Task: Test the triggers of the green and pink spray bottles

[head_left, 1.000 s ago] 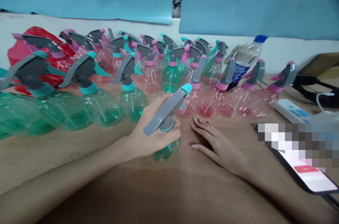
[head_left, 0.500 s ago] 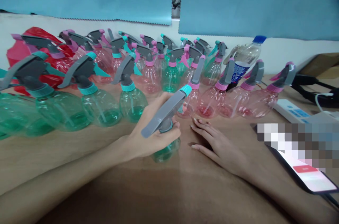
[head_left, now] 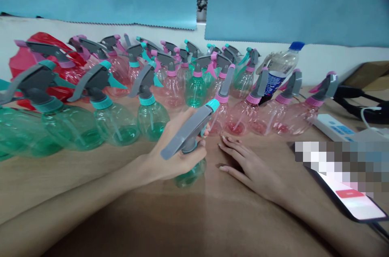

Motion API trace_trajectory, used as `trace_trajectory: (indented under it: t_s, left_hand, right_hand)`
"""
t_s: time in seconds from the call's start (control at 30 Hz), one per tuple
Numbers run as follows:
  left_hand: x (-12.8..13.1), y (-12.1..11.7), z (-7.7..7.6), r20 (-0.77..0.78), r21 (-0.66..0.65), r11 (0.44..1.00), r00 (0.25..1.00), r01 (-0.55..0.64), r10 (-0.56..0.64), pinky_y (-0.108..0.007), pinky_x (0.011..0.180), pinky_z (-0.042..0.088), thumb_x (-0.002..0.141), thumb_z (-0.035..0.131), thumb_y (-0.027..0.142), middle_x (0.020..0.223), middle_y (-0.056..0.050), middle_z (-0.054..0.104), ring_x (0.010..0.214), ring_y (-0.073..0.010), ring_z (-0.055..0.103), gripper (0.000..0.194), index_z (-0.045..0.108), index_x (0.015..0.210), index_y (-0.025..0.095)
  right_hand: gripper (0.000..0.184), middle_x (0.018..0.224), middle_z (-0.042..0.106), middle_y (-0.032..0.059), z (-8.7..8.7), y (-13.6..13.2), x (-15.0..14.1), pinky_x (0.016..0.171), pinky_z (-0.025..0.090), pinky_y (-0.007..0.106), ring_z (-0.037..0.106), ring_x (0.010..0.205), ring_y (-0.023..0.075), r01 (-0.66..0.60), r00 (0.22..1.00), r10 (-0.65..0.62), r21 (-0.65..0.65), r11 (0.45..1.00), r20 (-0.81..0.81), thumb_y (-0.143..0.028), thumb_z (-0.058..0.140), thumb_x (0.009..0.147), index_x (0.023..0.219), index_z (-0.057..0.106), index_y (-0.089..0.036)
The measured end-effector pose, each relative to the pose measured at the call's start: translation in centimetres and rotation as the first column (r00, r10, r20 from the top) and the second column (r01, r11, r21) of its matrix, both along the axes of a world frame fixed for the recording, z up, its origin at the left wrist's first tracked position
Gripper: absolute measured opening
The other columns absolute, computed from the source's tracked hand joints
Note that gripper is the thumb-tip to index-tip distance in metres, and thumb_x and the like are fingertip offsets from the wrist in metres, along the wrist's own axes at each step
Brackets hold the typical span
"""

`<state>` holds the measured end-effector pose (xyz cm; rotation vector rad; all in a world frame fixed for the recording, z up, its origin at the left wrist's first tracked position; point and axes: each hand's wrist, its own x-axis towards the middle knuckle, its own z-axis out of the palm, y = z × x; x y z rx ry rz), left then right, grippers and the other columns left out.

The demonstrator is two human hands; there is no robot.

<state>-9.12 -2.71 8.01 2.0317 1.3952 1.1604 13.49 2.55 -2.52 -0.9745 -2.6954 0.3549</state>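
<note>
My left hand [head_left: 173, 151] is wrapped round the neck of a green spray bottle [head_left: 191, 174] with a grey and turquoise head, its fingers at the trigger side. The bottle's nozzle points away and to the right; my hand hides much of its body. Flat on the wooden table, fingers stretched out, rests my right hand [head_left: 249, 164], holding nothing. Just beyond my hands stands a row of spray bottles: green ones such as this green bottle [head_left: 117, 125] on the left, pink ones such as this pink bottle [head_left: 241, 117] on the right.
More pink and green spray bottles crowd the back by the wall, near a red plastic bag [head_left: 45, 46]. A clear drink bottle [head_left: 284, 64] with a blue cap leans there. On the right lie a power strip [head_left: 332, 127] and a lit phone [head_left: 355, 204] with a cable.
The fingers of my left hand have shifted slightly at the trigger, and the spray bottle's head has moved a touch to the left. My right hand stays where it was.
</note>
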Motion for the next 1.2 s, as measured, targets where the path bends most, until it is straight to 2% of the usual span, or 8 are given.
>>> trace_trajectory:
  t_s: [0.23, 0.5, 0.6, 0.73, 0.87, 1.0, 1.07, 1.2]
  left_hand:
    - [-0.5, 0.1, -0.6, -0.052, -0.041, 0.999, 0.999, -0.004, 0.002, -0.028, 0.051, 0.046, 0.071, 0.053, 0.018, 0.074, 0.003, 0.060, 0.056, -0.0158, 0.056, 0.027, 0.049, 0.096, 0.027]
    - [-0.1, 0.2, -0.8, 0.140, -0.046, 0.997, 0.989, 0.060, -0.053, -0.027, 0.061, 0.054, 0.070, 0.056, 0.011, 0.106, -0.002, 0.064, 0.069, -0.0147, 0.064, 0.044, 0.048, 0.111, 0.024]
    - [-0.1, 0.3, -1.1, 0.098, -0.007, 0.999, 0.994, 0.041, -0.040, -0.030, 0.068, 0.055, 0.070, 0.056, 0.008, 0.105, -0.001, 0.065, 0.070, -0.0152, 0.064, 0.047, 0.048, 0.113, 0.026]
    - [-0.2, 0.3, -1.4, 0.023, 0.056, 0.998, 1.000, -0.010, 0.009, -0.031, 0.067, 0.053, 0.072, 0.056, 0.010, 0.101, 0.001, 0.067, 0.072, -0.0171, 0.064, 0.047, 0.049, 0.114, 0.028]
    - [0.0, 0.1, -1.2, 0.051, 0.019, 1.000, 0.999, 0.010, -0.011, -0.028, 0.060, 0.053, 0.071, 0.056, 0.008, 0.114, 0.000, 0.065, 0.066, -0.0133, 0.063, 0.052, 0.044, 0.118, 0.028]
    - [0.3, 0.1, -1.0, 0.077, -0.004, 1.000, 0.997, 0.013, -0.013, -0.026, 0.059, 0.052, 0.071, 0.055, 0.007, 0.125, -0.003, 0.060, 0.074, -0.0141, 0.066, 0.053, 0.042, 0.118, 0.028]
    - [0.4, 0.0, -1.0, 0.087, -0.001, 1.000, 0.996, 0.009, -0.008, -0.026, 0.063, 0.053, 0.072, 0.055, 0.007, 0.124, -0.003, 0.060, 0.082, -0.0156, 0.067, 0.051, 0.043, 0.117, 0.027]
    - [0.4, -0.3, -1.3, 0.098, -0.003, 1.000, 0.995, -0.006, 0.006, -0.029, 0.074, 0.054, 0.076, 0.059, 0.013, 0.113, -0.003, 0.063, 0.088, -0.0172, 0.065, 0.054, 0.039, 0.125, 0.026]
  right_hand:
    - [0.063, 0.149, 0.039, 0.0142, -0.2, -0.1, 0.1, 0.113, 0.028, 0.052, 0.030, 0.140, 0.0268, -0.004, 1.000, 0.004, 0.014, 1.000, -0.025, -0.054, 0.042, 0.093, 0.139, 0.044, -0.012]
    - [0.061, 0.149, 0.040, 0.0133, -0.2, 0.0, 0.0, 0.113, 0.029, 0.053, 0.031, 0.140, 0.0268, -0.008, 0.999, 0.008, -0.006, 1.000, -0.031, -0.053, 0.044, 0.093, 0.141, 0.042, -0.015]
    - [0.061, 0.148, 0.041, 0.0134, -0.3, 0.0, 0.0, 0.113, 0.029, 0.053, 0.032, 0.139, 0.0275, 0.000, 0.999, 0.000, -0.004, 1.000, -0.051, -0.053, 0.046, 0.092, 0.140, 0.043, -0.015]
    - [0.061, 0.148, 0.042, 0.0126, -0.4, 0.0, 0.1, 0.113, 0.030, 0.053, 0.034, 0.138, 0.0283, -0.001, 0.997, 0.000, -0.008, 1.000, -0.083, -0.051, 0.050, 0.091, 0.141, 0.043, -0.017]
    - [0.059, 0.148, 0.042, 0.0129, -0.4, -0.1, 0.1, 0.113, 0.029, 0.053, 0.034, 0.138, 0.0283, 0.002, 0.996, -0.002, -0.006, 1.000, -0.089, -0.051, 0.049, 0.091, 0.140, 0.044, -0.017]
    - [0.057, 0.146, 0.044, 0.0142, -0.3, 0.0, 0.1, 0.112, 0.030, 0.054, 0.035, 0.138, 0.0286, -0.016, 0.994, 0.015, -0.002, 1.000, -0.105, -0.050, 0.049, 0.091, 0.138, 0.046, -0.017]
    - [0.053, 0.143, 0.048, 0.0132, -0.1, 0.0, 0.1, 0.111, 0.033, 0.054, 0.038, 0.136, 0.0288, -0.021, 0.989, 0.020, -0.008, 1.000, -0.144, -0.048, 0.051, 0.091, 0.135, 0.049, -0.019]
    - [0.041, 0.130, 0.060, 0.0085, 0.5, -0.4, 0.2, 0.101, 0.046, 0.047, 0.055, 0.122, 0.0264, -0.017, 0.958, 0.002, -0.051, 0.999, -0.288, -0.043, 0.055, 0.089, 0.126, 0.054, -0.025]
